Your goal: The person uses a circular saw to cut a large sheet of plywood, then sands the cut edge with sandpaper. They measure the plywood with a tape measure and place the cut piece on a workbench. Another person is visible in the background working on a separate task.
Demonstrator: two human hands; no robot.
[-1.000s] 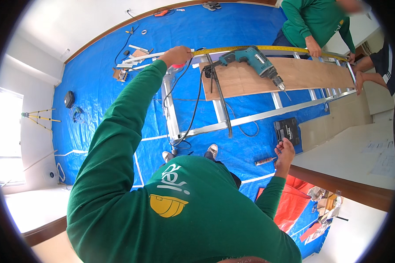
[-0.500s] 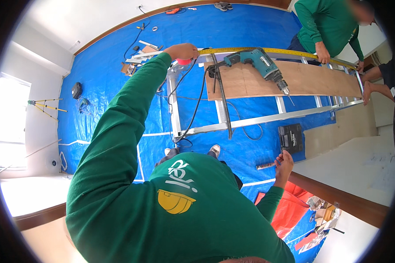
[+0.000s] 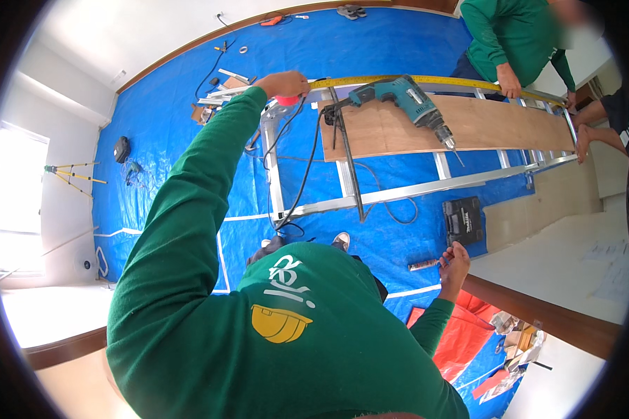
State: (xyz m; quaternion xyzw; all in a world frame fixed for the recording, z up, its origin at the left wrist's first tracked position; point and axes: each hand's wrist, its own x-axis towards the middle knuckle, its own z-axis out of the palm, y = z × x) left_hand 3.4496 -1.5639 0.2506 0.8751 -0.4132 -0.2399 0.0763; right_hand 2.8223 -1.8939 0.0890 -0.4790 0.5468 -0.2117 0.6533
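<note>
My left hand (image 3: pixel 290 84) is closed on the near end of a yellow tape measure (image 3: pixel 412 80), at the left end of an aluminium ladder (image 3: pixel 391 197) laid flat. A round red part (image 3: pixel 286 100) shows under that hand. The tape runs along the ladder's far side to a co-worker's hand (image 3: pixel 509 80). On the ladder lies a plywood board (image 3: pixel 384 138), with a teal corded power drill (image 3: pixel 409 103) over it, its bit pointing right. My right hand (image 3: pixel 454 264) is raised at lower right, fingers curled together; what they pinch, if anything, is too small to make out.
Blue sheeting (image 3: pixel 175 174) covers the floor. A dark tool case (image 3: pixel 463 220) and a slim tube (image 3: pixel 423 265) lie near my right hand. Black cable (image 3: pixel 307 164) hangs at the ladder's left end. Offcuts (image 3: pixel 223 89) lie beyond; another person's bare foot (image 3: pixel 581 143) is at far right.
The ladder, board and drill appear slightly further left in view, as does my left hand. My right hand stays almost in place. The tape remains stretched between my left hand and the co-worker.
</note>
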